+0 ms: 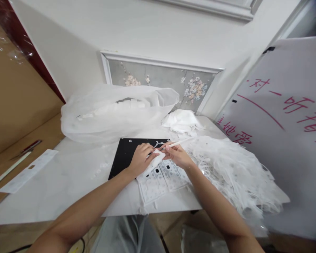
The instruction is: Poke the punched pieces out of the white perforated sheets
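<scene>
Both hands meet over a black board (pixel 122 154) lying on the white table. My left hand (pixel 142 158) is closed round a small white piece (pixel 157 159), fingertips bent over its upper edge. Close against its right side, my right hand (pixel 177 154) pinches a thin white stick (pixel 180 142) that points up and to the right. Its fingertips also touch the white piece. Below the hands, white printed sheets (pixel 158 184) with grey ring marks and small black squares overlap the board's lower edge and reach toward the table's front.
A big translucent bag (pixel 102 116) lies behind the board, with a white stack (pixel 183 119) beside it. Tangled white strips (pixel 234 172) cover the table's right. At left are a white strip (pixel 28 172) and a red-handled tool (pixel 30 147). A whiteboard (pixel 279 140) leans at right.
</scene>
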Available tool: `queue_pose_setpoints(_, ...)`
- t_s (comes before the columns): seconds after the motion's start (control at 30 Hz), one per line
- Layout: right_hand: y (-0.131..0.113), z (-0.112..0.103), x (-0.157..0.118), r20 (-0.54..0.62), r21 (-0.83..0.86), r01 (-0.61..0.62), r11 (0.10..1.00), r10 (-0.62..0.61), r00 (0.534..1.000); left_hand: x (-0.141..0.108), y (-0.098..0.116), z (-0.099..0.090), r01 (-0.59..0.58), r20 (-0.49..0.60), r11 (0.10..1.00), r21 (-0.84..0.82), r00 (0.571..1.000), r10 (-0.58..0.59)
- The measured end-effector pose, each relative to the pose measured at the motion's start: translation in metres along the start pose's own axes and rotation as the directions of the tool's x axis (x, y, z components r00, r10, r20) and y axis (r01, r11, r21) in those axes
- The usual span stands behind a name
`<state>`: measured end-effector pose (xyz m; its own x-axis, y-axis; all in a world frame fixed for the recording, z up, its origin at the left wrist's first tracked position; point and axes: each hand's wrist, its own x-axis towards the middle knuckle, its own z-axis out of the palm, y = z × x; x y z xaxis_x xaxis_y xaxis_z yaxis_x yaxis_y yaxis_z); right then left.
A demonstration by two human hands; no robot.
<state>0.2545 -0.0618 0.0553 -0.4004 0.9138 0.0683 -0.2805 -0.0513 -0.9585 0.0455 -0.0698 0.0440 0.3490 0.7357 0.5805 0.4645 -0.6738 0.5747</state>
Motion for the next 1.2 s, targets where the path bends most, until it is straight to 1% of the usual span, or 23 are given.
queue_pose_setpoints(0.03,-0.003,-0.004,0.000,-0.027,-0.026,-0.022,0.999,0.022,0.999,0.000,0.001,0.000,0.016,0.027,1.000,-0.023,1.000,-0.015)
queue_pose_setpoints(0.07,-0.006,-0.009,0.001,-0.077,-0.049,-0.043,0.998,0.039,0.996,0.000,0.002,-0.001,0.058,0.022,0.996,-0.062,0.998,-0.057)
queue_pose_setpoints(0.13,-0.013,-0.023,0.002,-0.239,-0.106,-0.069,0.992,0.042,0.970,0.002,0.006,-0.005,0.187,-0.083,0.964,-0.191,0.975,-0.206)
queue_pose_setpoints(0.17,-0.018,-0.033,0.003,-0.330,-0.149,-0.083,0.985,0.030,0.943,0.004,0.007,-0.008,0.249,-0.152,0.922,-0.296,0.941,-0.303)
queue_pose_setpoints(0.2,-0.022,-0.043,0.002,-0.408,-0.205,-0.112,0.972,0.019,0.913,0.007,0.008,-0.012,0.302,-0.185,0.854,-0.424,0.894,-0.408)
queue_pose_setpoints(0.23,-0.026,-0.054,0.001,-0.470,-0.266,-0.157,0.951,0.014,0.883,0.010,0.009,-0.017,0.348,-0.148,0.756,-0.554,0.853,-0.501)
queue_pose_setpoints(0.27,-0.030,-0.065,-0.001,-0.509,-0.313,-0.215,0.925,0.028,0.860,0.013,0.008,-0.021,0.396,-0.044,0.633,-0.665,0.826,-0.563)
queue_pose_setpoints(0.3,-0.033,-0.076,-0.003,-0.525,-0.348,-0.275,0.896,0.057,0.849,0.015,0.007,-0.024,0.466,0.129,0.505,-0.727,0.814,-0.566)
queue_pose_setpoints(0.33,-0.036,-0.085,-0.005,-0.524,-0.373,-0.328,0.868,0.094,0.846,0.017,0.005,-0.026,0.541,0.305,0.410,-0.734,0.802,-0.513)
queue_pose_setpoints(0.37,-0.037,-0.092,-0.008,-0.511,-0.384,-0.371,0.846,0.140,0.848,0.018,0.004,-0.026,0.598,0.432,0.369,-0.712,0.787,-0.442)
queue_pose_setpoints(0.4,-0.038,-0.097,-0.009,-0.488,-0.383,-0.400,0.833,0.185,0.853,0.017,0.002,-0.025,0.630,0.504,0.372,-0.681,0.773,-0.385)
queue_pose_setpoints(0.43,-0.037,-0.100,-0.011,-0.459,-0.371,-0.417,0.830,0.226,0.859,0.016,0.001,-0.021,0.632,0.514,0.414,-0.655,0.774,-0.370)
queue_pose_setpoints(0.5,-0.034,-0.101,-0.011,-0.394,-0.328,-0.428,0.842,0.290,0.872,0.012,0.001,-0.012,0.596,0.491,0.566,-0.570,0.799,-0.346)
queue_pose_setpoints(0.53,-0.031,-0.099,-0.010,-0.370,-0.309,-0.427,0.850,0.306,0.877,0.009,0.001,-0.007,0.543,0.480,0.662,-0.516,0.824,-0.301)
queue_pose_setpoints(0.6,-0.026,-0.096,-0.007,-0.364,-0.282,-0.417,0.864,0.306,0.880,0.003,0.002,0.004,0.364,0.506,0.839,-0.405,0.853,-0.126)
queue_pose_setpoints(0.67,-0.023,-0.093,-0.005,-0.402,-0.270,-0.402,0.875,0.277,0.873,-0.003,0.001,0.012,0.188,0.554,0.931,-0.312,0.832,0.017)
queue_pose_setpoints(0.73,-0.021,-0.094,-0.003,-0.415,-0.266,-0.377,0.887,0.248,0.875,-0.007,-0.002,0.018,0.121,0.598,0.970,-0.210,0.801,0.030)
queue_pose_setpoints(0.83,-0.015,-0.096,0.001,-0.367,-0.274,-0.301,0.913,0.190,0.911,-0.010,-0.006,0.023,0.109,0.625,0.987,-0.119,0.781,-0.011)
queue_pose_setpoints(0.93,-0.006,-0.096,0.008,-0.363,-0.373,-0.170,0.912,0.025,0.931,-0.007,-0.007,0.023,0.076,0.622,0.990,-0.120,0.783,0.015)
queue_pose_setpoints(1.03,0.004,-0.091,0.019,-0.393,-0.514,-0.014,0.857,-0.222,0.892,0.000,-0.003,0.021,0.061,0.618,0.988,-0.143,0.785,0.041)
queue_pose_setpoints(1.1,0.009,-0.087,0.028,-0.375,-0.554,0.089,0.828,-0.343,0.861,0.004,-0.001,0.018,0.048,0.619,0.986,-0.162,0.783,0.064)
queue_pose_setpoints(1.13,0.012,-0.086,0.032,-0.347,-0.559,0.127,0.819,-0.370,0.862,0.006,0.000,0.017,0.041,0.623,0.985,-0.170,0.779,0.076)
queue_pose_setpoints(1.2,0.017,-0.085,0.038,-0.279,-0.565,0.158,0.810,-0.367,0.887,0.009,0.000,0.016,0.035,0.633,0.984,-0.173,0.770,0.083)
